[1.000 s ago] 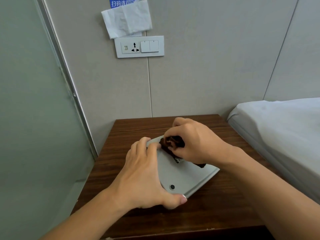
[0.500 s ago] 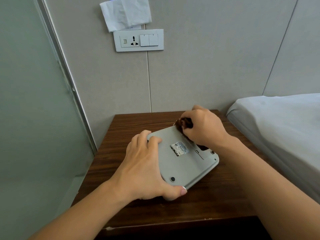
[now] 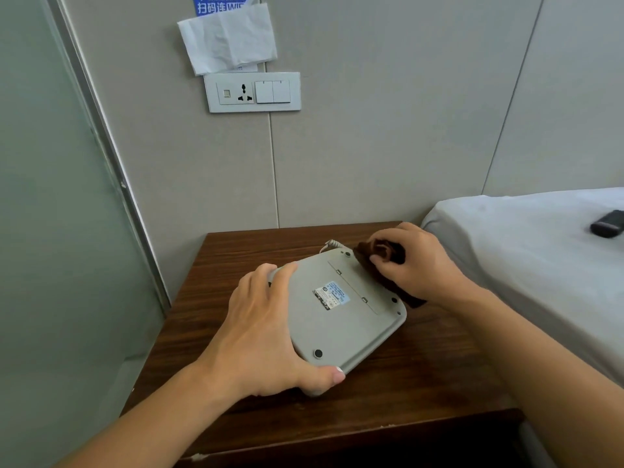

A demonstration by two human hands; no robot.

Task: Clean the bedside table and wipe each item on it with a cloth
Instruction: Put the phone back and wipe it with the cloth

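Nearest, the left hand (image 3: 266, 336) grips the near-left edge of a grey telephone base (image 3: 341, 309) turned underside up, thumb hooked over the near corner and fingers spread on the far-left edge. The base lies on the wooden bedside table (image 3: 236, 258), a label at its middle. At its far-right edge the right hand (image 3: 417, 265) holds a bunched dark brown cloth (image 3: 381, 261), fingers curled round it, pressing it on the base. Right, a white bed (image 3: 523, 244) carries a dark remote (image 3: 607, 224). Beyond, a wall socket panel (image 3: 253, 92) sits below a white tissue (image 3: 229, 37).
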